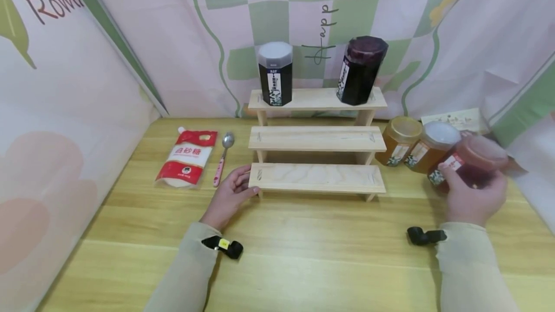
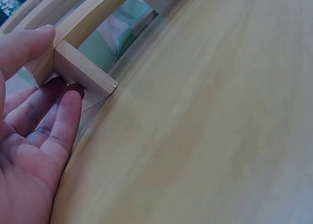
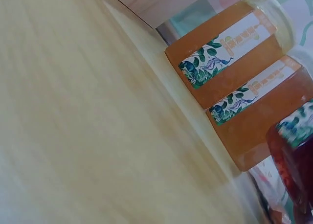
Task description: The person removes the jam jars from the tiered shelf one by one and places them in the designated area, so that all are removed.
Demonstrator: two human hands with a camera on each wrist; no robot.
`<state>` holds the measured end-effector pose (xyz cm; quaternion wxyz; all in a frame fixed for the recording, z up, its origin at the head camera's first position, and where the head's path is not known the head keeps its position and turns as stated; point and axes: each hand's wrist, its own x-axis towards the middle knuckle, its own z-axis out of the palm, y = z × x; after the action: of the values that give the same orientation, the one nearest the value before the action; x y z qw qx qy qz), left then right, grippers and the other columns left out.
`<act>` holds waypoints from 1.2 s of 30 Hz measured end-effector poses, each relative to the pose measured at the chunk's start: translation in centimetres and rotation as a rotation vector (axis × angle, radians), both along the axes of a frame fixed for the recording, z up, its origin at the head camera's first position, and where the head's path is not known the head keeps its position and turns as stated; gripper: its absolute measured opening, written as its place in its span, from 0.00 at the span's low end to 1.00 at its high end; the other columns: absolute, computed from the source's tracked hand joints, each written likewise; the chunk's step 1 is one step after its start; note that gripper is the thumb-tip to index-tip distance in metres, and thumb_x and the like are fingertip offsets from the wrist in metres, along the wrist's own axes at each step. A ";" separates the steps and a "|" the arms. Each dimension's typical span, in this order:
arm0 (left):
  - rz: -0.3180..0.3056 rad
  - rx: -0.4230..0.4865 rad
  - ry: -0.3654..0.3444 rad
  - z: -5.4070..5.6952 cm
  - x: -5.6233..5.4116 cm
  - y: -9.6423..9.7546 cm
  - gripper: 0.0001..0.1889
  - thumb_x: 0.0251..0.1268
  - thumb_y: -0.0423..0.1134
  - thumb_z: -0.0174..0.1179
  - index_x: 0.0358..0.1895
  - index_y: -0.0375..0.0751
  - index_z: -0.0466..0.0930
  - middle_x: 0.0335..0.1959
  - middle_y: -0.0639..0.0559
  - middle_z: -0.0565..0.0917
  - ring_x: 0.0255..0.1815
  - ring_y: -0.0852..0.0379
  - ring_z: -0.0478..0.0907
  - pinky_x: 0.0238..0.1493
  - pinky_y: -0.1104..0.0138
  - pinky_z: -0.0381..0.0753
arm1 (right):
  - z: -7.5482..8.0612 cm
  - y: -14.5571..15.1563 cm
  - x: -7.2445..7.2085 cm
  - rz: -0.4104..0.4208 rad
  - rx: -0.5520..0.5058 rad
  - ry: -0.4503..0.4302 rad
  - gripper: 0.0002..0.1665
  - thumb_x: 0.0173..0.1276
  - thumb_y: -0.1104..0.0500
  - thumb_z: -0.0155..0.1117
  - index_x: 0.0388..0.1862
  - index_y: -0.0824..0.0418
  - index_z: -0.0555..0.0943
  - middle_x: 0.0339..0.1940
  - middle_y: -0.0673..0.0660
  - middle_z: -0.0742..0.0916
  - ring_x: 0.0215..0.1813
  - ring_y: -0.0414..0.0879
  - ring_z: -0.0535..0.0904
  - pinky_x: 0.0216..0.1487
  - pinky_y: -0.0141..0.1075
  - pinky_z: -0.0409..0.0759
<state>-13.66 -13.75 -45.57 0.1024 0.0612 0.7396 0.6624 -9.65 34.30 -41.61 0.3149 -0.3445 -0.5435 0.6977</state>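
My left hand (image 1: 231,194) grips the left end of the lowest step of a three-tier wooden display stand (image 1: 316,177). In the left wrist view its thumb lies along the board's edge, with the fingers by the short leg (image 2: 83,70). At the far right, my right hand (image 1: 472,199) holds a jar of dark red contents (image 1: 477,158) from the near side, thumb on its left. Whether that jar's base touches the table cannot be told. Just left of it stand two amber jars (image 1: 401,141), (image 3: 269,106), side by side. Their labels face the right wrist camera.
Two dark jars, one white-lidded (image 1: 275,73) and one purple-topped (image 1: 363,71), stand on the top tier. A red and white sugar bag (image 1: 187,158) and a pink-handled spoon (image 1: 223,158) lie left of the stand. Patterned cloth (image 1: 269,13) hangs behind the wooden table (image 1: 303,254).
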 end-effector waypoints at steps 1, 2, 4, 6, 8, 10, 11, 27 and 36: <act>-0.001 0.001 -0.001 0.0 0.0 0.0 0.33 0.66 0.35 0.67 0.73 0.48 0.66 0.64 0.51 0.80 0.63 0.51 0.77 0.62 0.63 0.78 | -0.2 0.1 0.0 0.006 -0.001 -0.004 0.56 0.41 0.70 0.86 0.69 0.48 0.69 0.69 0.44 0.74 0.73 0.37 0.64 0.71 0.22 0.58; -0.002 0.000 -0.001 0.0 0.0 0.0 0.33 0.66 0.35 0.67 0.73 0.48 0.66 0.64 0.51 0.80 0.63 0.51 0.77 0.62 0.62 0.77 | -0.4 0.3 -0.1 0.014 -0.004 -0.012 0.57 0.41 0.69 0.86 0.70 0.48 0.69 0.70 0.44 0.73 0.73 0.38 0.63 0.72 0.22 0.57; -0.001 -0.003 0.002 0.1 0.0 0.0 0.32 0.66 0.35 0.67 0.73 0.48 0.66 0.64 0.51 0.80 0.63 0.52 0.77 0.63 0.63 0.77 | -0.7 0.5 -0.2 0.025 -0.009 -0.026 0.58 0.41 0.70 0.86 0.70 0.47 0.68 0.71 0.43 0.72 0.74 0.38 0.62 0.72 0.22 0.56; 0.000 -0.006 0.009 0.1 0.0 0.0 0.32 0.67 0.35 0.67 0.72 0.48 0.66 0.64 0.51 0.80 0.63 0.52 0.77 0.63 0.64 0.77 | -0.9 0.6 -0.3 0.029 -0.011 -0.041 0.58 0.41 0.70 0.86 0.71 0.47 0.68 0.71 0.43 0.72 0.75 0.38 0.61 0.72 0.22 0.55; 0.003 -0.006 0.014 0.1 0.0 0.0 0.32 0.67 0.35 0.67 0.72 0.48 0.67 0.64 0.51 0.80 0.63 0.53 0.77 0.62 0.64 0.77 | -1.1 0.8 -0.4 0.026 -0.017 -0.050 0.58 0.41 0.71 0.85 0.71 0.47 0.68 0.70 0.43 0.72 0.74 0.38 0.62 0.72 0.22 0.56; 0.005 -0.007 0.015 0.1 0.0 0.1 0.32 0.66 0.35 0.67 0.72 0.48 0.67 0.64 0.51 0.80 0.63 0.53 0.77 0.63 0.64 0.77 | -1.3 0.8 -0.4 0.022 -0.014 -0.063 0.58 0.40 0.71 0.85 0.70 0.48 0.68 0.69 0.43 0.73 0.73 0.37 0.63 0.72 0.22 0.56; 0.004 -0.006 0.018 0.1 0.0 0.1 0.32 0.66 0.35 0.67 0.72 0.48 0.67 0.64 0.51 0.80 0.63 0.52 0.77 0.63 0.63 0.77 | -1.3 0.8 -0.4 0.022 -0.011 -0.076 0.58 0.40 0.71 0.85 0.70 0.47 0.68 0.69 0.43 0.72 0.73 0.37 0.63 0.72 0.22 0.56; 0.005 -0.018 0.001 0.0 0.0 0.1 0.32 0.67 0.36 0.66 0.72 0.50 0.66 0.64 0.51 0.80 0.63 0.52 0.77 0.63 0.61 0.77 | -1.6 0.8 -0.4 0.088 0.067 -0.136 0.59 0.48 0.72 0.81 0.74 0.46 0.60 0.71 0.42 0.67 0.75 0.37 0.58 0.74 0.22 0.51; 0.001 -0.012 -0.011 0.0 -0.1 0.0 0.31 0.68 0.35 0.66 0.72 0.51 0.67 0.62 0.53 0.80 0.62 0.53 0.78 0.63 0.62 0.78 | -1.5 1.3 -0.4 0.138 0.027 -0.078 0.53 0.50 0.74 0.79 0.73 0.49 0.67 0.69 0.44 0.73 0.72 0.39 0.65 0.71 0.24 0.61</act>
<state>-13.75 -13.71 -45.57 0.1068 0.0566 0.7429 0.6584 -10.09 35.61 -43.11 0.2495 -0.3288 -0.5872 0.6963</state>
